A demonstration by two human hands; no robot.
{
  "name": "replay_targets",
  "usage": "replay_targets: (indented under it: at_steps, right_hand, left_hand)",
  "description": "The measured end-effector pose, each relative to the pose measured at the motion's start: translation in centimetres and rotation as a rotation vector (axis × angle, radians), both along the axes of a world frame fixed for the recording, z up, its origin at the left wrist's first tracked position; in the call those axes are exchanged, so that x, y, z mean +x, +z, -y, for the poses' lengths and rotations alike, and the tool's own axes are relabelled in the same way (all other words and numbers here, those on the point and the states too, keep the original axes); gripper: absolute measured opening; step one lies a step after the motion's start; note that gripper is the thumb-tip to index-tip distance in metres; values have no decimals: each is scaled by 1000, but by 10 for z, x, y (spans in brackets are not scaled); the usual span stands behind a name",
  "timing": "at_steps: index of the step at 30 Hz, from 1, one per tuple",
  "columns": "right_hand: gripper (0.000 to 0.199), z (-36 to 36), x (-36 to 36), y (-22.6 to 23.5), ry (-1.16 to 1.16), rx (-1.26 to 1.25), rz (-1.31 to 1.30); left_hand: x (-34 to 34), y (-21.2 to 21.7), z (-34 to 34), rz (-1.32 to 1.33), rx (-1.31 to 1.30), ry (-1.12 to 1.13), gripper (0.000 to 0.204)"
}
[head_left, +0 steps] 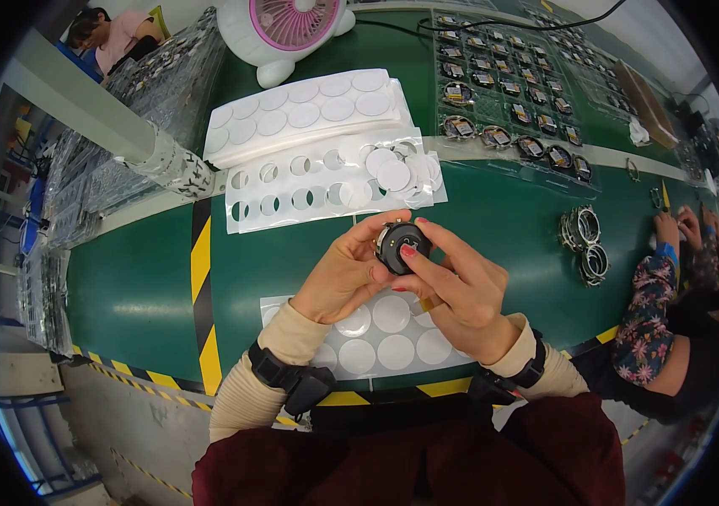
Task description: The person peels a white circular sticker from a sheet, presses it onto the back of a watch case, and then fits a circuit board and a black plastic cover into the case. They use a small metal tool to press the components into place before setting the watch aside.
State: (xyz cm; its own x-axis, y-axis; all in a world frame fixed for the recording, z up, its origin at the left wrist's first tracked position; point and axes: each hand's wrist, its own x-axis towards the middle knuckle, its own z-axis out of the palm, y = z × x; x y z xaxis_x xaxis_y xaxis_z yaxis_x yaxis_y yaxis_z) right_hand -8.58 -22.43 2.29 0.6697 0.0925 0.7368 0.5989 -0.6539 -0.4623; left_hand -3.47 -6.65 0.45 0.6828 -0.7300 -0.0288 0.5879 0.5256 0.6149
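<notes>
Both hands hold a round black watch body (392,250) above the green table. My left hand (338,274) grips its left edge between thumb and fingers. With its fingers around the right side, my right hand (461,291) presses a red-nailed fingertip on the black face. A small amber strip (426,304) hangs below the watch body by the right hand. Beneath my hands lies a sheet of round white stickers (376,358), partly hidden by them. Farther off, a partly peeled sticker sheet (284,211) carries a heap of loose white discs (394,174).
A stack of white sticker sheets (300,114) lies beyond, near a white and pink fan (292,34). Trays of watch parts (503,84) fill the back right. Metal rings (585,244) stand at right, near a co-worker's flowered sleeve (650,312). A post (98,105) rises at left.
</notes>
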Motion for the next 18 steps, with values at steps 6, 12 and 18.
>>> replay_targets:
  at_steps: [6, 12, 18]
  right_hand:
    - [35, 0, -1, 3, 4, -23, -21]
    - [34, 2, -3, 3, 5, -93, 38]
    - [32, 2, -5, 5, -15, -146, 84]
  left_hand:
    - [-1, 2, -1, -2, 2, 14, 69]
    - [0, 2, -2, -14, 12, -16, 68]
    - [-2, -1, -4, -7, -17, -20, 68]
